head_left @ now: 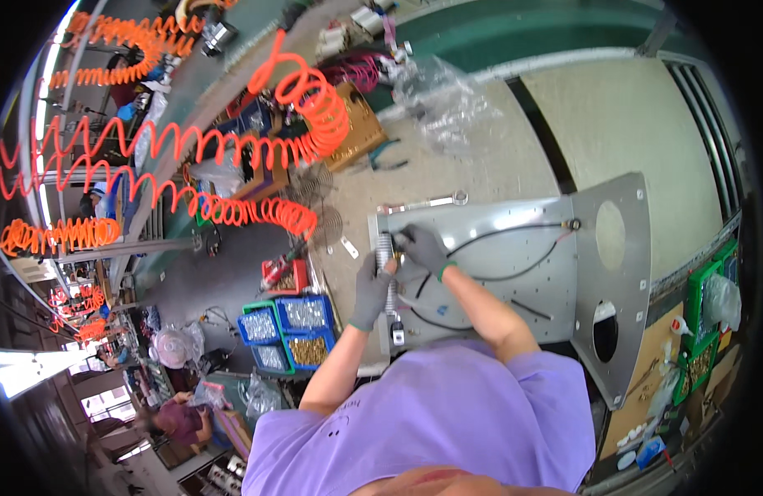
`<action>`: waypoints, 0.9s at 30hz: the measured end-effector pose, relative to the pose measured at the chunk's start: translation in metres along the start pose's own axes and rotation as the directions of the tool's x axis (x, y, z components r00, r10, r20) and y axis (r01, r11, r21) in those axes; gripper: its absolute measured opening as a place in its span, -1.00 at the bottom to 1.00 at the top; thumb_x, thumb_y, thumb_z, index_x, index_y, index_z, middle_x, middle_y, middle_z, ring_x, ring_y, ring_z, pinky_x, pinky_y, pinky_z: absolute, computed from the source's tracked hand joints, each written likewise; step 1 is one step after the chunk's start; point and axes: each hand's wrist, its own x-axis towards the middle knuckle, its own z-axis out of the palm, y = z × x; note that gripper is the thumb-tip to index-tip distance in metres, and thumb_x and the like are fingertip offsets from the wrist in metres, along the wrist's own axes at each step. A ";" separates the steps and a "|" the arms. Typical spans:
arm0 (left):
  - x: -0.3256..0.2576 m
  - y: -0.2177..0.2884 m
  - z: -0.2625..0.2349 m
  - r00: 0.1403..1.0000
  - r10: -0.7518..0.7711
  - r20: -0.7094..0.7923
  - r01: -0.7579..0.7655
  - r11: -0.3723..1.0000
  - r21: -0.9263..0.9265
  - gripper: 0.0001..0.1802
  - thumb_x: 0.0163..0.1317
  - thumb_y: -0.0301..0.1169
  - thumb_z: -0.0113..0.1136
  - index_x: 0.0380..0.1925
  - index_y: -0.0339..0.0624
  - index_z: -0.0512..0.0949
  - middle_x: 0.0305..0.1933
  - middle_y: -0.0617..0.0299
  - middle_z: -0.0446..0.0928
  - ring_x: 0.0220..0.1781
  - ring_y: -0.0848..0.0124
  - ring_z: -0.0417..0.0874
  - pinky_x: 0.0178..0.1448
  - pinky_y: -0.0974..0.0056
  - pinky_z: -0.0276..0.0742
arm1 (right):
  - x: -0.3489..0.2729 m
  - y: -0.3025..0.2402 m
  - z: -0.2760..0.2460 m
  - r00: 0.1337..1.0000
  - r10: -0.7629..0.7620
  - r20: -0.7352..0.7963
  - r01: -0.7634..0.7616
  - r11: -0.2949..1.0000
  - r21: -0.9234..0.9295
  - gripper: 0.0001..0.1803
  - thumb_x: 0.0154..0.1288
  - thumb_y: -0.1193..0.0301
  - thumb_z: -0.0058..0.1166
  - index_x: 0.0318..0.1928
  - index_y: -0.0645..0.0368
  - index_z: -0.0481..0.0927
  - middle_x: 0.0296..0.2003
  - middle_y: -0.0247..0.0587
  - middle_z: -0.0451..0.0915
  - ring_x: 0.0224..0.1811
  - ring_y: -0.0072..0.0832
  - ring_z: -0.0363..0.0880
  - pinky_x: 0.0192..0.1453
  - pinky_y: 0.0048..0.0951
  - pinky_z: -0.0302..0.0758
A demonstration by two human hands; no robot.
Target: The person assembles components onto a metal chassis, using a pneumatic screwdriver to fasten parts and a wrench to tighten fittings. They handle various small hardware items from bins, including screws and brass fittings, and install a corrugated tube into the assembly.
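Note:
Both my hands wear grey gloves and meet at the left edge of a grey sheet-metal panel (pixel 501 302). My left hand (pixel 368 294) is closed around a ribbed, silvery strip or tube (pixel 384 247) lying along that edge. Just right of its upper end, my right hand (pixel 425 250) has its fingers curled together; what they hold, if anything, is too small to make out. Black hoses (pixel 490 236) loop across the panel to a fitting at its right side. A combination wrench (pixel 431 202) lies along the panel's far edge.
An upright metal plate (pixel 590 277) with large holes stands at the panel's right. Blue bins (pixel 305 314) of small hardware and a red bin (pixel 290 279) sit at left. Coiled orange air hoses (pixel 224 149) hang there. Pliers (pixel 388 159) and a plastic bag (pixel 449 103) lie beyond.

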 end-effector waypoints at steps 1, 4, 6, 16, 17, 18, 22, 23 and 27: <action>-0.001 0.001 0.001 1.000 -0.010 0.001 0.010 1.000 0.005 -0.67 0.28 -0.27 0.10 -0.07 -0.26 0.41 -0.39 0.27 0.45 -0.53 0.54 0.50 -0.51 0.41 0.45 | 0.001 0.002 0.000 1.000 -0.031 0.003 0.031 0.998 -0.054 -0.66 0.25 0.19 0.02 -0.28 0.27 0.53 -0.39 0.06 0.58 -0.32 -0.13 0.58 -0.21 -0.24 0.47; 0.001 -0.001 -0.001 0.999 -0.033 0.008 0.033 0.999 0.005 -0.66 0.29 -0.27 0.09 -0.06 -0.27 0.40 -0.40 0.27 0.45 -0.54 0.52 0.52 -0.52 0.40 0.47 | 0.001 -0.008 -0.001 1.000 0.021 0.015 -0.019 0.994 -0.105 -0.68 0.24 0.21 0.03 -0.26 0.26 0.54 -0.38 0.06 0.58 -0.29 -0.12 0.59 -0.18 -0.21 0.47; 0.003 -0.002 -0.003 0.998 -0.054 0.030 0.054 0.998 -0.015 -0.67 0.29 -0.27 0.08 -0.06 -0.27 0.40 -0.41 0.27 0.45 -0.55 0.51 0.54 -0.53 0.40 0.49 | 0.000 -0.014 0.000 0.998 0.069 -0.005 -0.069 0.998 0.008 -0.69 0.24 0.22 0.03 -0.24 0.26 0.54 -0.37 0.04 0.59 -0.27 -0.14 0.59 -0.16 -0.23 0.48; 0.003 0.004 -0.003 0.998 -0.049 0.037 0.050 0.998 -0.025 -0.69 0.29 -0.27 0.09 -0.12 -0.27 0.39 -0.39 0.23 0.47 -0.58 0.47 0.57 -0.53 0.38 0.51 | 0.003 0.002 0.003 0.995 0.093 0.023 -0.095 0.991 0.095 -0.71 0.21 0.29 0.09 -0.20 0.27 0.56 -0.32 -0.02 0.63 -0.22 -0.27 0.62 -0.07 -0.30 0.50; 0.003 0.003 -0.003 0.998 -0.053 0.036 0.054 0.998 -0.027 -0.69 0.28 -0.27 0.09 -0.12 -0.27 0.39 -0.39 0.23 0.47 -0.58 0.46 0.57 -0.53 0.38 0.51 | 0.002 0.003 0.003 0.995 0.097 0.023 -0.098 0.993 0.064 -0.69 0.22 0.25 0.08 -0.21 0.27 0.56 -0.33 0.00 0.62 -0.22 -0.24 0.62 -0.08 -0.29 0.49; 0.003 0.002 -0.004 0.998 -0.056 0.032 0.057 0.998 -0.029 -0.69 0.28 -0.27 0.09 -0.12 -0.27 0.39 -0.39 0.23 0.47 -0.58 0.46 0.57 -0.53 0.38 0.51 | 0.001 -0.007 -0.001 0.995 0.100 0.025 -0.101 0.994 0.034 -0.67 0.23 0.22 0.06 -0.23 0.27 0.56 -0.33 0.02 0.62 -0.23 -0.20 0.61 -0.08 -0.27 0.49; 0.006 -0.006 -0.007 0.998 -0.054 0.030 0.056 0.996 -0.067 -0.71 0.28 -0.32 0.09 -0.10 -0.28 0.38 -0.37 0.20 0.47 -0.61 0.46 0.55 -0.58 0.39 0.47 | 0.006 -0.009 -0.001 0.989 0.145 0.028 -0.138 0.973 -0.186 -0.54 0.27 0.05 -0.04 -0.26 0.27 0.58 -0.33 0.12 0.60 -0.23 -0.05 0.58 -0.09 -0.19 0.46; 0.006 -0.005 -0.006 0.998 -0.057 0.034 0.059 0.996 -0.071 -0.70 0.28 -0.32 0.09 -0.10 -0.28 0.38 -0.37 0.20 0.46 -0.61 0.46 0.55 -0.58 0.39 0.47 | 0.009 -0.009 -0.002 0.982 0.182 0.047 -0.170 0.965 -0.199 -0.51 0.27 0.02 -0.06 -0.27 0.27 0.58 -0.33 0.13 0.59 -0.23 -0.04 0.58 -0.10 -0.18 0.46; 0.005 -0.002 -0.007 0.997 -0.066 0.028 0.068 0.995 -0.076 -0.69 0.27 -0.32 0.10 -0.08 -0.28 0.38 -0.38 0.22 0.45 -0.61 0.47 0.55 -0.58 0.38 0.47 | 0.008 -0.018 0.002 0.969 0.247 0.005 -0.242 0.953 -0.181 -0.47 0.28 -0.01 -0.09 -0.28 0.28 0.57 -0.34 0.15 0.59 -0.24 0.00 0.56 -0.11 -0.16 0.45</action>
